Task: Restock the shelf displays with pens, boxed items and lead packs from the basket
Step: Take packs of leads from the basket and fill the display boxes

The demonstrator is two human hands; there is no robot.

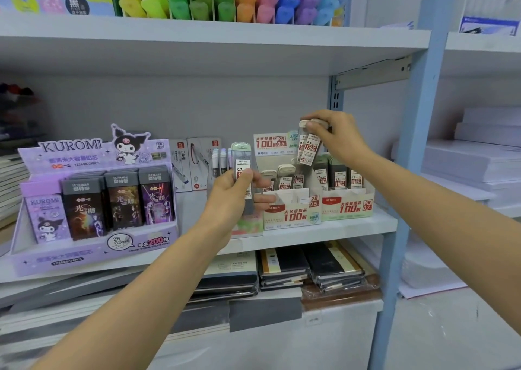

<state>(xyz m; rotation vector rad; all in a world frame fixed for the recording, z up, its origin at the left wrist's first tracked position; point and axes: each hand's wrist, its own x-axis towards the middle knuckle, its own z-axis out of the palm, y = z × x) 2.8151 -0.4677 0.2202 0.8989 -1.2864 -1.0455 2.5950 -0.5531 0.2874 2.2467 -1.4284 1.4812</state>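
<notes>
- Left hand [229, 200], frame centre: grips one lead pack [242, 155] upright, thumb on the label, fingers curled behind. The pack has a green cap and its label reads 0.7.
- This pack is held in front of the shelf [352, 227], off the board, just left of the 0.5 box [294, 214].
- Right hand [342, 137], right of centre and higher: fingertips pinch two packs [309, 148] together by their beige caps. Both hang nearly upright with a slight tilt.
- The two packs sit over the right end of the 0.5 box. Their lower ends are close to the stocked packs; cannot tell if they touch.
- The 0.5 box holds a few beige-capped packs, with bare slots at the front.
- The 0.7 box [348, 206] touches the 0.5 box on its right and has rows of dark-bodied packs.
- Pen boxes [197, 158] stand at the back of the shelf, behind the left hand.
- The purple Kuromi display [84, 155] is at left on the same shelf, with Ultraman packs [124, 200] in its front tier.
- Upper shelf: highlighters [225, 0] sorted by colour, yellow through blue.
- Below the shelf: stacked notebooks [332, 268].
- Far right bay: paper stacks [473, 161], past the blue post [423, 116].
</notes>
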